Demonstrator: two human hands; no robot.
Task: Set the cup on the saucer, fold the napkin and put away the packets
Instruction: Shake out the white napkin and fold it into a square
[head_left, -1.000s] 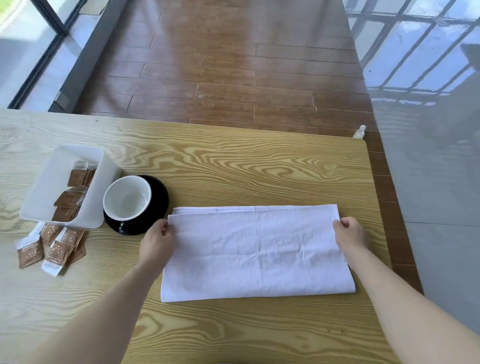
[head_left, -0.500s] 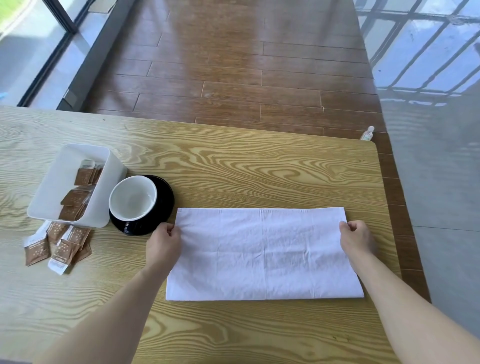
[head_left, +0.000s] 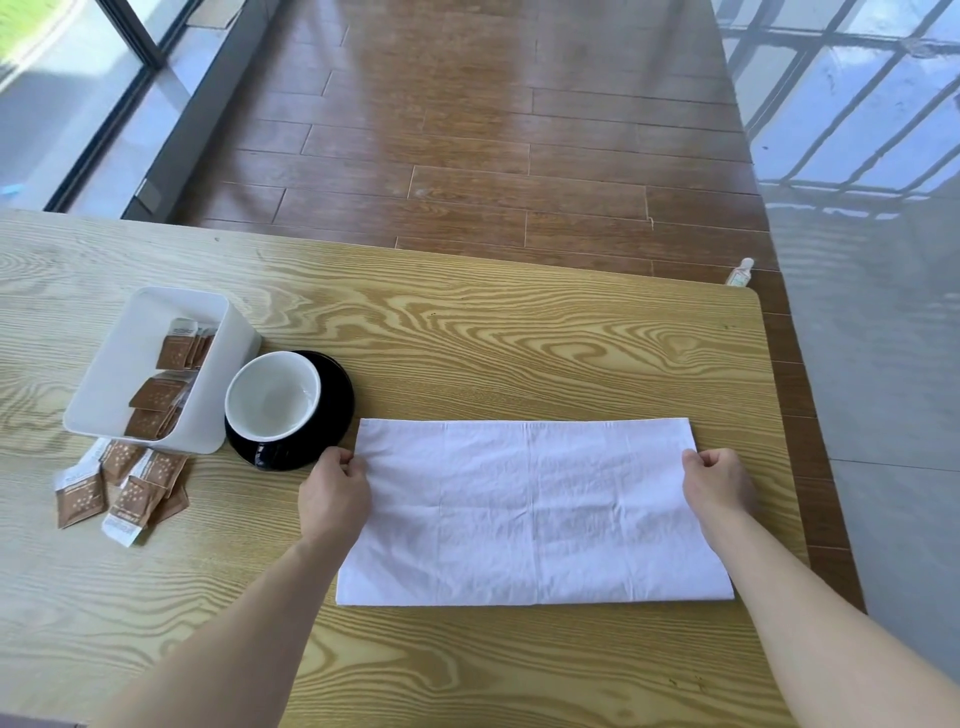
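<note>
My left hand (head_left: 332, 491) pinches the left edge of the white napkin (head_left: 530, 512) near its far corner; my right hand (head_left: 719, 480) pinches the right edge the same way, fingers curled on the cloth. Napkin lies flat on the wooden table (head_left: 467, 338), folded into a wide rectangle, folded edge nearest me. White cup (head_left: 272, 395) sits upright on the black saucer (head_left: 332, 410), just left of the napkin's far-left corner, close to my left hand. White bin (head_left: 130, 358) touches the saucer's left side, several brown packets (head_left: 166, 384) inside. More loose packets (head_left: 122, 493) in a pile on the table just in front of the bin.
</note>
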